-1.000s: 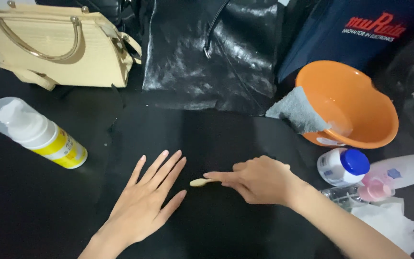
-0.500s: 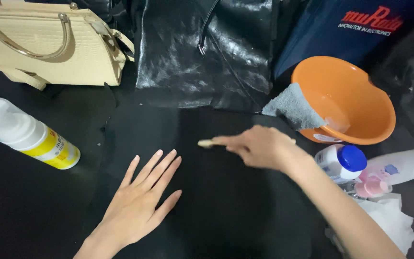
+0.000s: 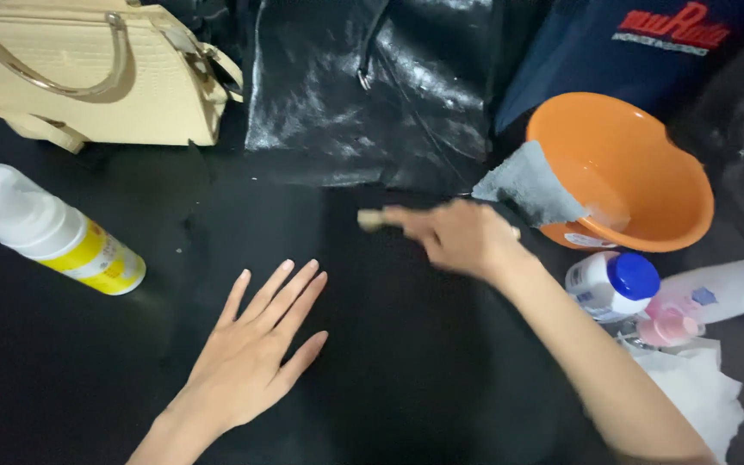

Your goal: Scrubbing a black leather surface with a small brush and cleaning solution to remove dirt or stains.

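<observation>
Left hand [image 3: 256, 349] flat and spread on the black sheet [image 3: 372, 362], near centre. Farther off, right hand [image 3: 462, 237] closed around a small cream brush [image 3: 370, 220], bristle end poking left, blurred, just short of the glossy black bag [image 3: 363, 86]. Orange basin [image 3: 647, 172] with grey cloth [image 3: 527, 185] right; cream handbag [image 3: 88, 73] far left.

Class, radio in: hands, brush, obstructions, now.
Left hand flat, open on black surface. Right hand gripping small brush. Orange bowl beside right hand.
</observation>
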